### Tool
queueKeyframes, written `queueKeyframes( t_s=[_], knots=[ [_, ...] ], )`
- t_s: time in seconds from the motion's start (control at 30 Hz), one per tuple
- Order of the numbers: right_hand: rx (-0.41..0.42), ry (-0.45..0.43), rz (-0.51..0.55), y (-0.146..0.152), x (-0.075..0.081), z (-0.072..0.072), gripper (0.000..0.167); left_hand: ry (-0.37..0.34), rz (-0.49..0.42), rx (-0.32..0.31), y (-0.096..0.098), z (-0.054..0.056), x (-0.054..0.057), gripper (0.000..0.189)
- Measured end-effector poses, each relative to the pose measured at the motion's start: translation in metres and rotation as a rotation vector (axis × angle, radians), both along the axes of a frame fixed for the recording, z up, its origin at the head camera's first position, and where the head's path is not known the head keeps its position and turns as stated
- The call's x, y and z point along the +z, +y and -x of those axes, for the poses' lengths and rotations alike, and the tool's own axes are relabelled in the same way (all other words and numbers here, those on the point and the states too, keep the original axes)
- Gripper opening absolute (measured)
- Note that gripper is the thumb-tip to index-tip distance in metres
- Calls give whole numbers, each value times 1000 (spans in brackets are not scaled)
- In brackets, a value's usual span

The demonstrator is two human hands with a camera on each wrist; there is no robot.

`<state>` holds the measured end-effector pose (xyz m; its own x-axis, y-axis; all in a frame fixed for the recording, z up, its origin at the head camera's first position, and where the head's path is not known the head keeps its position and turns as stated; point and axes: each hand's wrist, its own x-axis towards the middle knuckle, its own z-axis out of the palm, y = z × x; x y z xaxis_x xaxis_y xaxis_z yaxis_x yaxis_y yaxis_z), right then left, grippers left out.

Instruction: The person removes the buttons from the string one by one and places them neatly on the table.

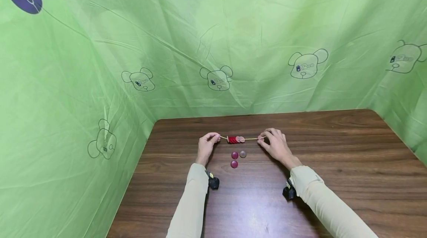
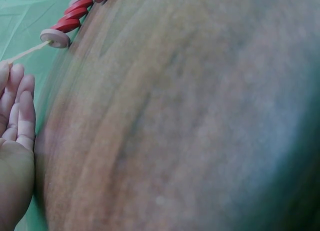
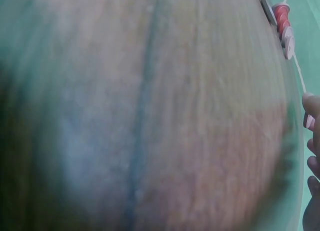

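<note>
A pale cord (image 1: 251, 139) stretches between my two hands above the table. Threaded along it is a row of red buttons (image 1: 232, 139), with pink buttons (image 1: 241, 139) on the right and another pink button (image 2: 55, 38) on the left end. My left hand (image 1: 206, 146) pinches the cord's left end between thumb and fingertips. On the other side, my right hand (image 1: 278, 146) pinches a pink button (image 1: 260, 138) by the cord's right end. The fingers partly cover that button in the right wrist view.
Below the cord lie two loose dark red buttons (image 1: 234, 159) and one grey-brown button (image 1: 242, 154) on the brown wooden table (image 1: 350, 156). A green curtain (image 1: 253, 45) with bear-face drawings hangs behind and along both sides of the table.
</note>
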<state>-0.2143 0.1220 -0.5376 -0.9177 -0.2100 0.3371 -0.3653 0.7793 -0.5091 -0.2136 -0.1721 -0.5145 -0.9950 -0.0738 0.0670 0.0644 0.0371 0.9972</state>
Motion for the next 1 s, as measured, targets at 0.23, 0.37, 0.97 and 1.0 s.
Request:
queueKeyframes(
  t_s=[0.23, 0.37, 0.97, 1.0],
  knots=[
    [-9, -2, 2, 4, -1, 0, 23, -13, 2, -2, 0, 0, -1, 23],
    [-13, 4, 3, 6, -1, -1, 23, -20, 6, 0, -1, 1, -1, 23],
    [-27, 2, -7, 17, 1, -1, 25, -37, 35, 18, 0, -1, 2, 20],
    [-28, 5, -7, 17, 0, -1, 24, -36, 38, 19, 0, -1, 2, 20]
  ],
)
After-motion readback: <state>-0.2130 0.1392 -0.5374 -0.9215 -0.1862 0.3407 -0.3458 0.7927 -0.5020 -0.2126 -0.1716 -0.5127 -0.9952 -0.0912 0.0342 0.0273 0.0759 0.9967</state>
